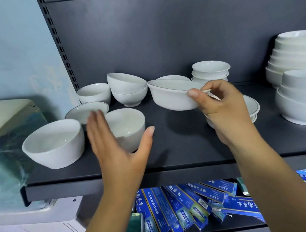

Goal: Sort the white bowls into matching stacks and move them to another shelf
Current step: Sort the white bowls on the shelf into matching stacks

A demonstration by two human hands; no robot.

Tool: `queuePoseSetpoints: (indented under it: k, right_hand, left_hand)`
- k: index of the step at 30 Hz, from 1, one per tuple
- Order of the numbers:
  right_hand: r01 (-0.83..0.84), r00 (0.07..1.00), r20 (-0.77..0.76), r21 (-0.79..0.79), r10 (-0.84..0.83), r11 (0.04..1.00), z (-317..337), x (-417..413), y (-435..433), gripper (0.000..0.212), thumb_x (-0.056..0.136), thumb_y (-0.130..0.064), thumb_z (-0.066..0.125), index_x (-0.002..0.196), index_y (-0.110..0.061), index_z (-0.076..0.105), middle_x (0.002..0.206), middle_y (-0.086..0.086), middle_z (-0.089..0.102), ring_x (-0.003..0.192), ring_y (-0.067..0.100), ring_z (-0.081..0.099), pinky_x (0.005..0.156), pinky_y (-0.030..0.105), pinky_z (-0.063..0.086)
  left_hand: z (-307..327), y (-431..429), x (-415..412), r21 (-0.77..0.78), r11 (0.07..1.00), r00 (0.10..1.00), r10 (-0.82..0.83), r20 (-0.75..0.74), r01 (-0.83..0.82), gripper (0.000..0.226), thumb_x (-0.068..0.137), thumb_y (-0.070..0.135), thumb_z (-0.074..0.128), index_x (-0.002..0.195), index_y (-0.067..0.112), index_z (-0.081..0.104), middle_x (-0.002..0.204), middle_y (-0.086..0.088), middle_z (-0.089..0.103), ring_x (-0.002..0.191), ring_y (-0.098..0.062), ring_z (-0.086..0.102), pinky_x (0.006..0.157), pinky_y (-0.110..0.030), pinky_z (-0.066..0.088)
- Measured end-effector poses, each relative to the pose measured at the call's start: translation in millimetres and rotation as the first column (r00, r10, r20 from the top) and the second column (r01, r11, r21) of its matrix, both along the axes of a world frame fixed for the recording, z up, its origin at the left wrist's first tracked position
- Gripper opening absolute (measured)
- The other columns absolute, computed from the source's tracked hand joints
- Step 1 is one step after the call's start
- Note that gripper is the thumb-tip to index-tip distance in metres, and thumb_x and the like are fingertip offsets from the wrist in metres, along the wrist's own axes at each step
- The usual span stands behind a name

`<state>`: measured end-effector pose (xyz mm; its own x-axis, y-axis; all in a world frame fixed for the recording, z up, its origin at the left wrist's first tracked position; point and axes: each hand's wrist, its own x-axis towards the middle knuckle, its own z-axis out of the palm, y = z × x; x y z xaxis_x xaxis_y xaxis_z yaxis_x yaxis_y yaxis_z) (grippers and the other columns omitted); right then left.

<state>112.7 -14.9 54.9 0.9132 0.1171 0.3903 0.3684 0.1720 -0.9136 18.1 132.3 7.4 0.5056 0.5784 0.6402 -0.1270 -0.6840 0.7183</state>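
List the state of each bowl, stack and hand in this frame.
Wide bowl: tilted, held above shelf.
Right hand: pinches Wide bowl's rim.
Deep bowl: upright on shelf.
Left hand: open, in front of Deep bowl.
Front-left bowl: tilted.
Two-bowl stack: top bowl tilted.
Three-bowl stack: nested upright.

Left hand (118, 152) fingers (94, 121) blurred, masking part of the deep bowl (128, 123); right hand (224, 112) hides part of the wide bowl (169, 97) and dish stack (253, 106); bowl stacks (299, 55) at 3 o'clock cut off.
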Motion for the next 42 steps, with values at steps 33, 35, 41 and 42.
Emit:
queuePoseSetpoints:
  k: [33, 35, 41, 42]
  right_hand:
    - [-0.06, 0.986, -0.162, -0.113, 0.041, 0.992, -34, 58, -116, 0.081, 0.076, -0.007, 0.067, 0.144, -0.011, 0.024, 0.145, 0.001, 0.039, 0.128, 0.007, 0.042, 0.109, 0.028, 0.033]
    - [-0.067, 0.988, -0.145, -0.1, 0.052, 0.993, -37, 59, -115, 0.087, 0.071, -0.008, 0.07, 0.144, -0.011, 0.023, 0.145, 0.0, 0.039, 0.13, 0.009, 0.041, 0.11, 0.031, 0.032]
    - [-0.063, 0.994, -0.1, -0.095, 0.053, 0.993, -50, 61, -116, 0.057, 0.073, 0.002, 0.065, 0.115, -0.032, 0.046, 0.111, -0.023, 0.057, 0.103, -0.008, 0.055, 0.097, 0.017, 0.042]
    - [-0.057, 0.994, -0.097, -0.077, 0.049, 0.995, -51, 62, -116, 0.065, 0.072, 0.002, 0.065, 0.125, -0.027, 0.041, 0.116, -0.02, 0.055, 0.109, -0.005, 0.053, 0.1, 0.02, 0.04]
  left_hand:
    - [12, -75, 137, -0.176, 0.662, 0.614, -0.746, -0.258, 0.729, 0.049, 0.067, 0.044, 0.069, 0.112, 0.036, 0.05, 0.114, 0.024, 0.052, 0.103, 0.016, 0.045, 0.081, 0.006, 0.029]
    - [7, -74, 137, -0.183, 0.653, 0.606, -0.754, -0.253, 0.735, 0.046, 0.075, 0.032, 0.073, 0.116, 0.033, 0.051, 0.115, 0.023, 0.054, 0.1, 0.019, 0.047, 0.082, 0.005, 0.031]
    - [1, -75, 135, -0.204, 0.63, 0.583, -0.774, -0.249, 0.749, 0.049, 0.071, 0.033, 0.073, 0.114, 0.034, 0.05, 0.11, 0.026, 0.055, 0.098, 0.021, 0.05, 0.086, 0.0, 0.036]
    - [0, -75, 134, -0.214, 0.625, 0.577, -0.778, -0.249, 0.751, 0.05, 0.069, 0.037, 0.075, 0.113, 0.036, 0.05, 0.112, 0.023, 0.057, 0.102, 0.018, 0.05, 0.09, -0.004, 0.038]
